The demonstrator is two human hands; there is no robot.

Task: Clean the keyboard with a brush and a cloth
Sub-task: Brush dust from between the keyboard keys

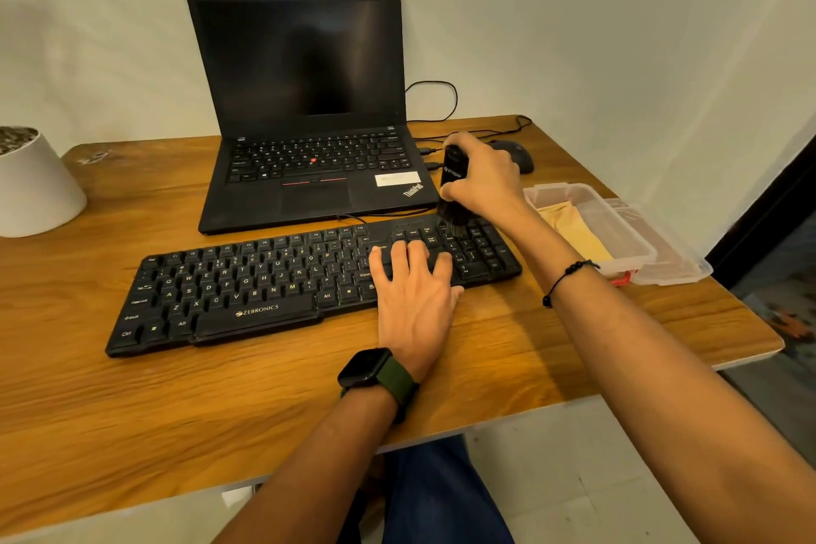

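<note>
A black keyboard (247, 287) lies across the wooden desk in front of the laptop. My left hand (415, 292) lies flat on its right part, fingers spread straight over the keys near the arrow block. My right hand (483, 177) grips a black brush (452, 186) upright, its dark bristles touching the keys at the top of the number pad. A yellow cloth (578, 230) lies folded inside a clear plastic box at the right.
An open black laptop (309, 110) stands behind the keyboard, cables trailing from its right side. A dark mouse (516, 155) sits behind my right hand. The clear box (636, 243) sits on its lid near the desk's right edge. A white pot (35, 181) stands far left.
</note>
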